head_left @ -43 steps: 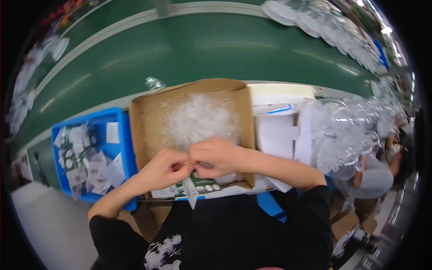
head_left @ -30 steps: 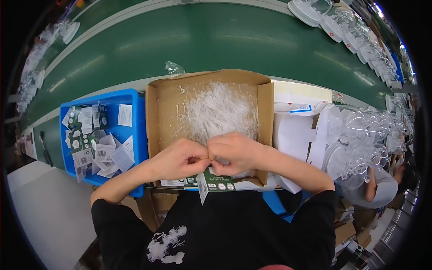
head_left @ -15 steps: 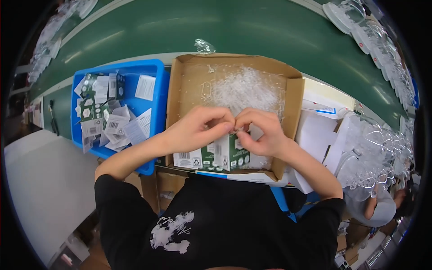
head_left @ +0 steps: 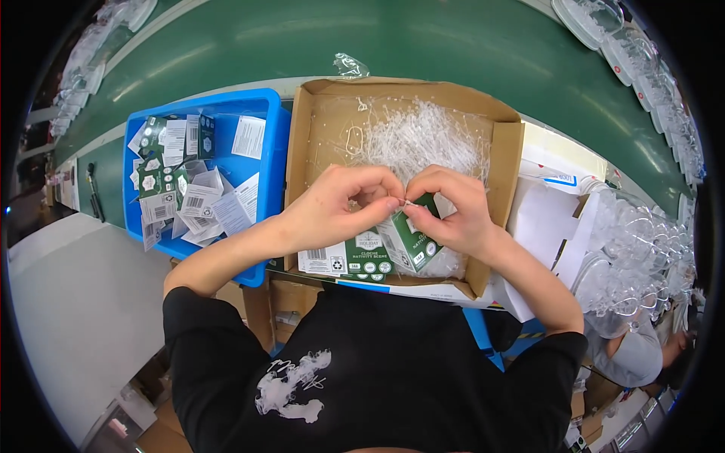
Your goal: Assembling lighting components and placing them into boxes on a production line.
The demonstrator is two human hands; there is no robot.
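Note:
Over the cardboard box point(head_left: 298, 140), my left hand point(head_left: 340, 205) and my right hand point(head_left: 461, 211) meet fingertip to fingertip, both pinched. Between them is a small pale end of what looks like a thin plastic loop fastener point(head_left: 405, 202). A folded green and white tag card point(head_left: 414, 240) hangs just below the fingertips, tilted, its top corner partly hidden by my right hand. More printed tag cards point(head_left: 368, 257) lie at the near side of the box, under my wrists. Behind my hands spreads a tangled heap of clear plastic loop fasteners point(head_left: 423, 140).
A blue bin point(head_left: 278, 151) with several tag cards stands left of the box. White paper packaging point(head_left: 540, 219) lies at right, beside many clear glass-like domes point(head_left: 627, 249). A crumpled clear bag point(head_left: 350, 66) sits on the green surface point(head_left: 302, 41). Another person is at far right.
The card has turned and tilted to the right, showing more of its green face. My hands stay pinched together, slightly higher in the picture; the whole view has shifted a little.

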